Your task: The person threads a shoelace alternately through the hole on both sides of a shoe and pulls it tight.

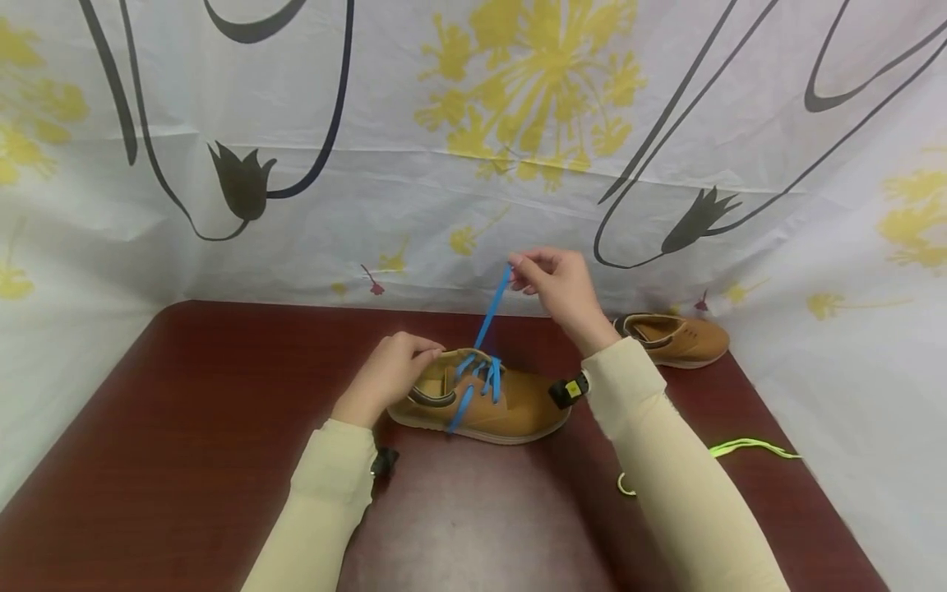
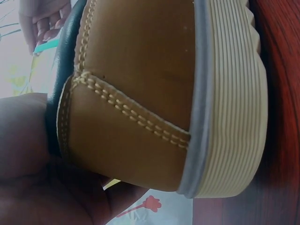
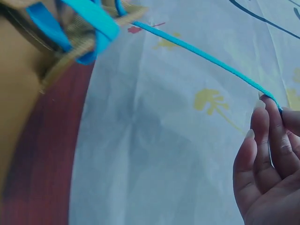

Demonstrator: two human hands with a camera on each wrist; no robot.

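A tan shoe (image 1: 533,403) with blue laces stands on the table, its toe to the right. My left hand (image 1: 388,374) holds the shoe by the far edge of its opening, near the heel. The heel (image 2: 126,108) fills the left wrist view and hides part of that hand. Above and behind the shoe, my right hand (image 1: 560,288) pinches the end of a blue shoelace (image 1: 492,308). The lace runs taut from the eyelets up to the fingertips, as the right wrist view shows too. Another lace end hangs over the shoe's near side.
A second tan shoe (image 1: 695,341), with no lace visible in it, stands at the table's back right corner. A yellow-green lace (image 1: 750,444) lies on the right, partly hidden by my right arm. A patterned white sheet (image 1: 333,271) hangs behind the dark red table (image 1: 185,427).
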